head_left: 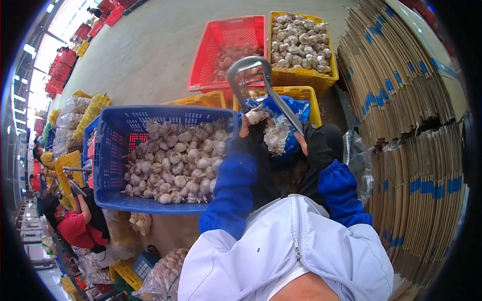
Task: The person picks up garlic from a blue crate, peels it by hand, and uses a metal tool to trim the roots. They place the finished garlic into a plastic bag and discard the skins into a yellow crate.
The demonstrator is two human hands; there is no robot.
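Observation:
In my left hand (pixel 245 126), the fingers are closed around a garlic bulb (pixel 256 116) with its papery skin on. My right hand (pixel 302 142) grips the long handle of a grey metal lever cutter (pixel 284 106). The curved top of this tool arches ahead of my hands, and the bulb is close to its lower left arm. Beneath my hands, a blue plastic liner (pixel 296 107) holds loose garlic skins and scraps (pixel 276 136). On my left stands a big blue crate (pixel 155 204) with many garlic bulbs (pixel 175 163) inside.
Ahead are a red crate (pixel 198 62) and a yellow crate (pixel 306 74), both with garlic. Stacked flattened cardboard boxes (pixel 401 165) line my right side. A person in a red shirt (pixel 75 226) works at far left, near bagged garlic (pixel 168 268).

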